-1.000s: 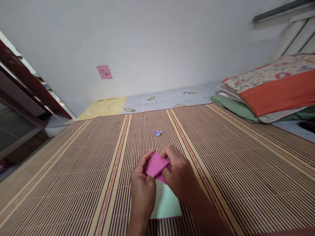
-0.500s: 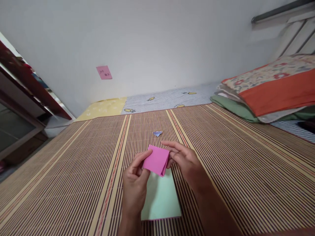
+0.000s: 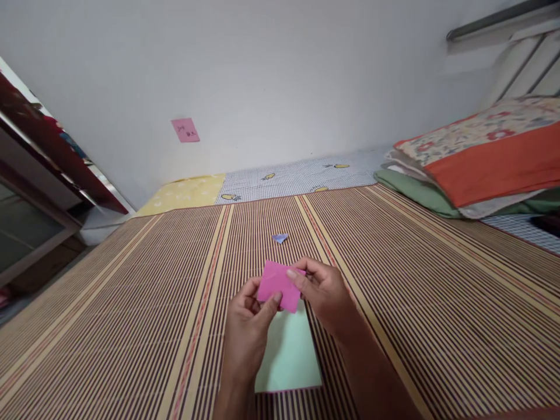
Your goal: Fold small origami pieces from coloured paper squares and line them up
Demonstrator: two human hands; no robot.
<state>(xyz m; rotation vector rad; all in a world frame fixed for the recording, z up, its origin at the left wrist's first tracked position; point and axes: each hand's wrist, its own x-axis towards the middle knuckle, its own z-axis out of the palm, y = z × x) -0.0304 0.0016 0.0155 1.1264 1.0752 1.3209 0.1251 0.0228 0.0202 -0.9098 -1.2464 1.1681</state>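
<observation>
A folded piece of pink paper (image 3: pixel 276 282) is held up between both hands, above the striped mat. My left hand (image 3: pixel 250 318) pinches its lower left side, thumb on the front face and fingers behind. My right hand (image 3: pixel 322 290) grips its right edge, thumb across the upper right of the front and fingers hidden behind. Below the hands lies a pale green sheet (image 3: pixel 291 356) with a pink edge showing along its near side; the left hand and the pink paper cover part of it. Farther off rests a small folded blue paper (image 3: pixel 280 238).
The striped bamboo mat (image 3: pixel 144 315) spreads over the bed. Pillows and bedding (image 3: pixel 490 151) are piled at the right. A pink note (image 3: pixel 185 129) is stuck on the white wall (image 3: pixel 289 81). Patterned cloth (image 3: pixel 289 175) runs along the wall's foot.
My right hand has closed onto the paper's right side with its thumb in front. The left thumb has moved across the lower front face. The paper's parted right layers now look pressed together.
</observation>
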